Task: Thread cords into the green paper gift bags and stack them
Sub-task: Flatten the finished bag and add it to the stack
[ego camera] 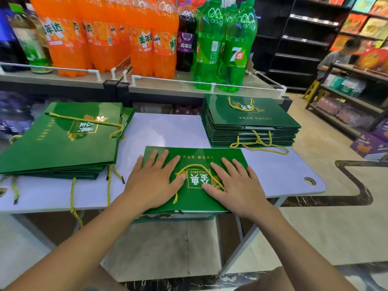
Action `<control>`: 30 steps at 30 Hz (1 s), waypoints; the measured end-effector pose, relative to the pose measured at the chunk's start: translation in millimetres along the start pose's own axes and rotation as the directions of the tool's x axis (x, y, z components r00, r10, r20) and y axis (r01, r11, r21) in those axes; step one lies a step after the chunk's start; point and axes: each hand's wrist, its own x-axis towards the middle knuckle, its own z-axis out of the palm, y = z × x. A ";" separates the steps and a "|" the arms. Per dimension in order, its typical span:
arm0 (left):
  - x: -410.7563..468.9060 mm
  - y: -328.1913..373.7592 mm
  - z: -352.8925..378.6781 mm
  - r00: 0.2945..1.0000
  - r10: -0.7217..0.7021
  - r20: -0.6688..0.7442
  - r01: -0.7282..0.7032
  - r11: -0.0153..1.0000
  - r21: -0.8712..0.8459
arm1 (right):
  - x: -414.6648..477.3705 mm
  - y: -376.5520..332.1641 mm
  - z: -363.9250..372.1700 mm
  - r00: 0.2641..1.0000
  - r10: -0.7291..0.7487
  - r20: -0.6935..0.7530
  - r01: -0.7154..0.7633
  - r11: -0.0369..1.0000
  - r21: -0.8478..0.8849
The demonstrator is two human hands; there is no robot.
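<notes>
"On the pale tabletop (273, 175), what lay in front of the person?"

"One green bag (193, 198). It lay flat at the near edge, between two piles of the same bags. Its gold writing was upside down to the person."

"Where were the hands?"

"Both were on that bag. The left hand (151, 181) was on its left side and the right hand (237, 185) was on its right side. The fingers (162, 158) were straight and spread wide, palms down. They pressed flat on the paper and held nothing."

"Did the bag have a cord?"

"Yes. A yellow cord (196, 165) made a loop on top of the bag. The loop sat between the two hands."

"What about the piles?"

"The left pile (56, 148) was messy and spread out. Loose cords (72, 198) hung from it over the tabletop edge. The right pile (249, 127) was neat and tall, at the far right corner. It had a cord on top and more at its near side."

"What stood behind?"

"A shelf (168, 80) with big drink bottles. I saw orange bottles (142, 38), one purple bottle (185, 38) and green bottles (210, 45). Far off on the right, a seated person (336, 57) was by more shelves, too blurry to say more."
</notes>
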 end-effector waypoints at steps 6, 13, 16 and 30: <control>-2.0 1.4 -7.4 1.000 -0.006 -0.021 0.005 0.999 -0.044 | -0.3 0.9 -5.6 1.000 -0.020 0.008 0.019 0.998 0.053; -30.4 -4.7 -21.4 0.982 -0.171 -0.081 0.157 0.977 -0.147 | -11.4 30.9 -21.9 0.944 0.207 -0.258 -0.155 0.966 0.207; -36.6 -5.5 -25.5 0.975 -0.214 -0.054 0.204 0.967 -0.150 | -19.1 35.8 -19.5 0.940 0.248 -0.234 -0.211 0.962 0.173; -46.1 0.0 -31.8 0.853 -0.371 -0.368 -0.053 0.639 -0.767 | -38.8 32.6 -51.7 0.844 0.367 -0.391 0.276 0.328 0.903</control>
